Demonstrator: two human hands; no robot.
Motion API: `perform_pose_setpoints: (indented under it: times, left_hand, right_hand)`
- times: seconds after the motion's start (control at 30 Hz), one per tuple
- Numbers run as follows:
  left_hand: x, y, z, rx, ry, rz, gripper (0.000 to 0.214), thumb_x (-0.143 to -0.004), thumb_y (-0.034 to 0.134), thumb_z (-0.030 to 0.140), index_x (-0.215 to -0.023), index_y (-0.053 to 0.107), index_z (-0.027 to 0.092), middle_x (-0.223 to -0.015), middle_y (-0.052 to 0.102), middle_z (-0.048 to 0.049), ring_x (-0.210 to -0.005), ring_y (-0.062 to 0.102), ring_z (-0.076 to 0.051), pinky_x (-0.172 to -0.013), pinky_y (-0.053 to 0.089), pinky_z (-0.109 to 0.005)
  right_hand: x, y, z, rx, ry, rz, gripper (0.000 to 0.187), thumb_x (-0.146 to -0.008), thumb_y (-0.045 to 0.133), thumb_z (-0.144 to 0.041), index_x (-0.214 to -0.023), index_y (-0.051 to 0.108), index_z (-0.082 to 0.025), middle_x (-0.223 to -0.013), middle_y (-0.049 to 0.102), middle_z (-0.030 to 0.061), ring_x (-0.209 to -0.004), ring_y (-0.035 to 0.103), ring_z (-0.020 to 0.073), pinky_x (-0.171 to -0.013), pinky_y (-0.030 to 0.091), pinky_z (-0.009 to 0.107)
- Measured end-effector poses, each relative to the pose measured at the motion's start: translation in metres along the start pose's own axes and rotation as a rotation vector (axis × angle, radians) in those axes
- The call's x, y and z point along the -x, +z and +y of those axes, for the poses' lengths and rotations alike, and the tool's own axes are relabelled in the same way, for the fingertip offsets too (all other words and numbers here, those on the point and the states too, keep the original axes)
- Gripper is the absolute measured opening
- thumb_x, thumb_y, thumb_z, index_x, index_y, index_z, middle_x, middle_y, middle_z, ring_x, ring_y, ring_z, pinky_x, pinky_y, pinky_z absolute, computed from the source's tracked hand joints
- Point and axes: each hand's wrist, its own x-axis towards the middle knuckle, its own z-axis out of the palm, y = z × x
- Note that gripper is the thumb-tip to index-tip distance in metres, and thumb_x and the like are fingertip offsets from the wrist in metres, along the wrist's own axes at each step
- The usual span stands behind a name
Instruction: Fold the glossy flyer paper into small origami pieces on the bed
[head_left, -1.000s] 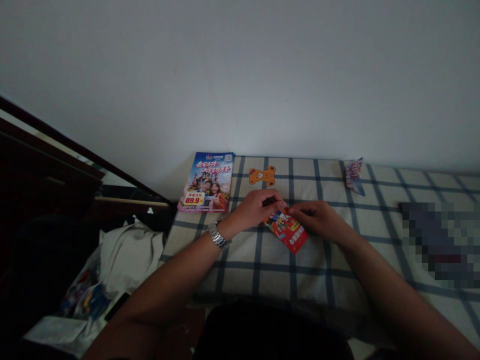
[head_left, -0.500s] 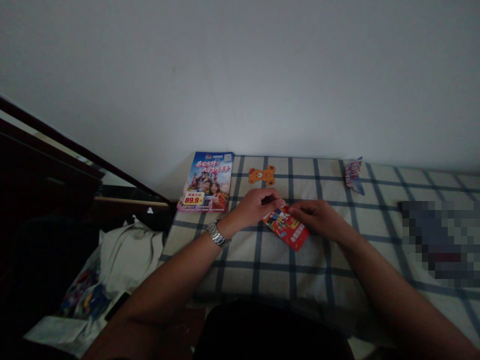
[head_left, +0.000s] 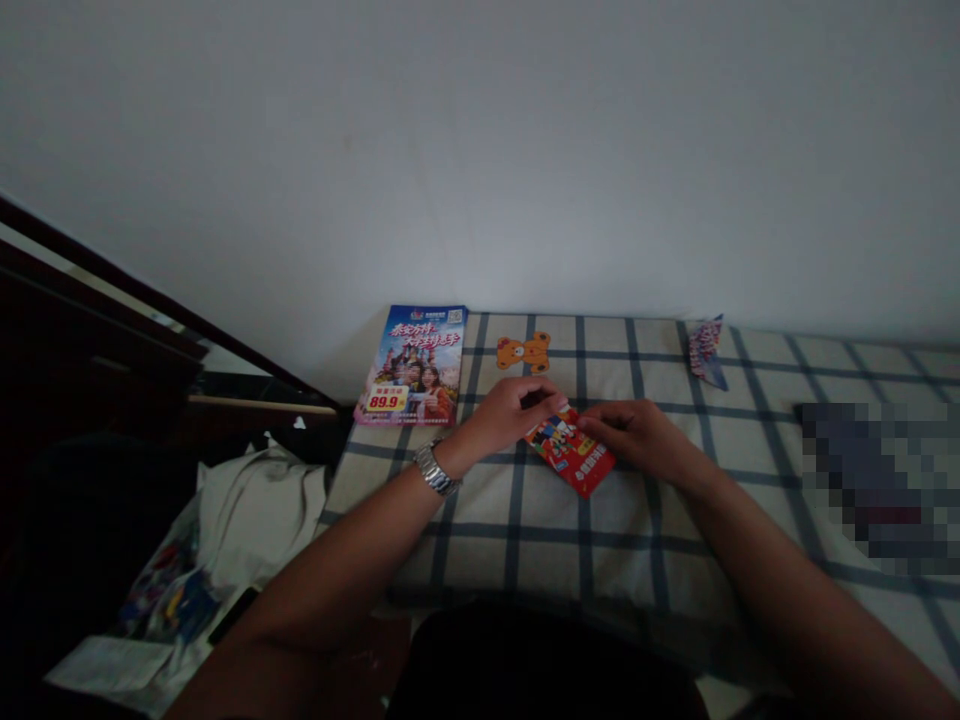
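Observation:
A red envelope (head_left: 585, 468) with cartoon figures and white lettering is held over the checked cloth, its printing turned away from upright. My left hand (head_left: 525, 408), with a metal-band watch on the wrist, pinches the upper left edge. From the other side, my right hand (head_left: 626, 432) has thumb and finger closed on its upper right edge. Just beyond my left hand lies a flat brown bear cutout (head_left: 523, 352). To the left rests a colourful printed leaflet or stack of leaflets (head_left: 416, 350) marked 89.9.
A crumpled blue and pink wrapper (head_left: 706, 352) stands near the wall on the checked bedding (head_left: 480, 545). A blurred-out dark object (head_left: 870, 480) lies at the right. White and clear plastic bags (head_left: 259, 500) are down at the left, near a dark wooden rail (head_left: 187, 310).
The lower end of the red envelope has swung slightly left and nearer the far side. Both hands keep hold and have barely moved.

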Motion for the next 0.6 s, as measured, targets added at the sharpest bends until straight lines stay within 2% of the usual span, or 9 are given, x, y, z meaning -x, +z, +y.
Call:
perform_pose_setpoints:
  times: [0.13, 0.27, 0.6]
  left_hand:
    - [0.001, -0.001, -0.0008, 0.02, -0.023, -0.054, 0.038, -0.102, 0.062, 0.051, -0.098, 0.075, 0.016, -0.09, 0.074, -0.005, -0.08, 0.065, -0.015, -0.07, 0.046, -0.026]
    - [0.0027, -0.0021, 0.0002, -0.069, -0.01, -0.128, 0.042, -0.104, 0.058, 0.054, -0.09, 0.072, 0.016, -0.079, 0.068, -0.0016, -0.071, 0.059, -0.013, -0.064, 0.039, -0.026]
    - [0.0026, -0.0014, 0.0028, -0.127, 0.048, -0.045, 0.039, -0.108, 0.05, 0.048, -0.092, 0.069, 0.017, -0.084, 0.069, -0.0031, -0.078, 0.062, -0.015, -0.072, 0.043, -0.027]
  right_hand:
    - [0.0009, -0.0002, -0.0032, -0.003, -0.006, 0.008, 0.043, -0.098, 0.062, -0.057, -0.093, 0.081, -0.018, -0.077, 0.078, 0.0043, -0.064, 0.063, 0.0162, -0.057, 0.045, 0.027]
    - [0.0014, 0.0005, -0.0061, -0.012, -0.002, 0.03, 0.042, -0.097, 0.062, -0.056, -0.092, 0.081, -0.019, -0.074, 0.076, 0.0038, -0.062, 0.063, 0.0159, -0.055, 0.045, 0.026]
    - [-0.0005, 0.0001, -0.0015, -0.017, -0.002, -0.001, 0.045, -0.098, 0.061, -0.058, -0.096, 0.082, -0.018, -0.079, 0.077, 0.0041, -0.067, 0.063, 0.0169, -0.058, 0.045, 0.027]
